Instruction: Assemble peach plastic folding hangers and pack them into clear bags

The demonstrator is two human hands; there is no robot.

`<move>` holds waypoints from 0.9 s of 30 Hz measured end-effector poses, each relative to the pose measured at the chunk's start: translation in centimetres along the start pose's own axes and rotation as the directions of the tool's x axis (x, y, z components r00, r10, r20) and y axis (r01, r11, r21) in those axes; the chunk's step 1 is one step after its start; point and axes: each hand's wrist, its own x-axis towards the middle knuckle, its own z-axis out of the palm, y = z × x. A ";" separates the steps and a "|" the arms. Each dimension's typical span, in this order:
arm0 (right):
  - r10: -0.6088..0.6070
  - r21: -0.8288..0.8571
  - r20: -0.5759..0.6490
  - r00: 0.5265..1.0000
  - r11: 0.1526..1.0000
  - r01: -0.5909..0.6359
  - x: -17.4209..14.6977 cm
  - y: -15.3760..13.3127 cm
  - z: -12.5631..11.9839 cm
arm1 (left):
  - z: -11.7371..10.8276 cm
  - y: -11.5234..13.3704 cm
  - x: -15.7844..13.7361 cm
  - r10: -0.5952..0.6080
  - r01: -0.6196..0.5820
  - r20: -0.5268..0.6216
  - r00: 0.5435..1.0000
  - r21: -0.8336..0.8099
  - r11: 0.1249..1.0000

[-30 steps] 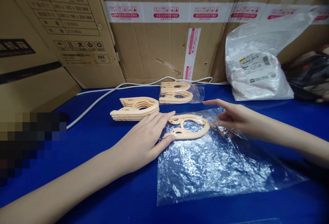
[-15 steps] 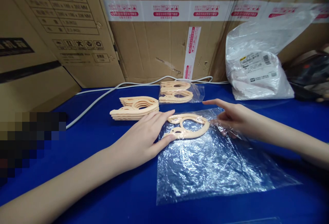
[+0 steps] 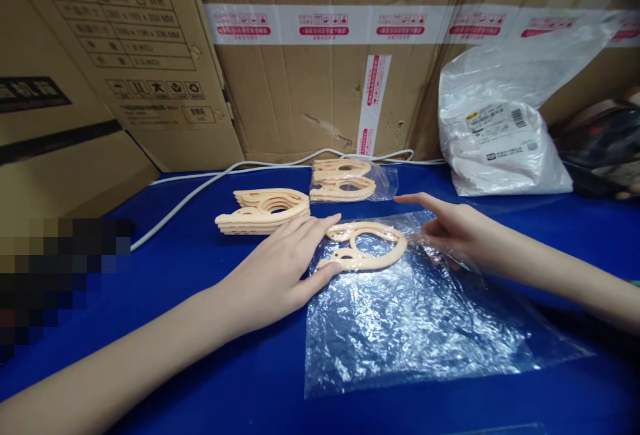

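Observation:
A beige plastic folding hanger lies inside a clear plastic bag, near the bag's far left corner. My left hand grips the hanger's left end through the film, thumb on the lower arm and forefinger by the upper one. At the bag's right side, my right hand has its forefinger stretched out and the other fingers curled on the film, close to the hanger's rounded tip. Those curled fingertips are partly covered by plastic. Just beyond my left hand sits a stack of similar hangers.
Behind the bag lie more hangers in clear wrap. A white cable runs along the back of the blue table. Cardboard boxes form a wall there. A white parcel bag stands at back right.
Both hands hold nearly the same pose and place. The bag's near right corner has shifted slightly to the right.

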 end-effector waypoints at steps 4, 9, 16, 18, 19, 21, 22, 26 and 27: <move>-0.026 -0.026 0.009 1.000 0.999 0.027 0.0 0.4 -0.2 | -0.5 0.2 0.0 0.057 -0.052 -0.054 0.997 0.086 0.995; -0.037 -0.164 0.072 0.997 0.985 0.048 -0.1 0.8 -1.6 | -2.8 -1.5 0.1 0.087 -0.061 -0.148 0.985 0.173 0.983; 0.015 -0.263 0.214 0.977 0.964 0.043 -0.9 1.6 -2.6 | -5.2 -7.8 0.4 -0.199 0.206 -0.062 0.978 0.138 0.969; 0.015 -0.270 0.198 0.980 0.962 0.040 -1.1 2.1 -2.5 | -5.6 -8.7 0.3 -0.263 0.263 -0.015 0.965 0.076 0.962; 0.011 -0.281 0.187 0.982 0.959 0.043 -1.1 2.3 -2.5 | -5.7 -8.9 0.3 -0.277 0.277 -0.004 0.961 0.046 0.960; 0.007 -0.312 0.168 0.986 0.949 0.047 -1.2 2.6 -2.4 | -5.9 -9.0 0.2 -0.283 0.283 0.000 0.959 0.004 0.959; 0.010 -0.325 0.163 0.987 0.945 0.044 -1.2 2.7 -2.4 | -6.0 -9.0 0.2 -0.285 0.285 -0.002 0.959 -0.005 0.959; 0.036 -0.336 0.174 0.984 0.941 0.025 -1.3 2.3 -2.3 | -6.1 -8.7 0.2 -0.290 0.290 -0.007 0.957 -0.011 0.957; 0.036 -0.328 0.177 0.984 0.944 0.024 -1.3 2.2 -2.3 | -6.1 -8.7 0.2 -0.288 0.288 -0.010 0.957 -0.012 0.957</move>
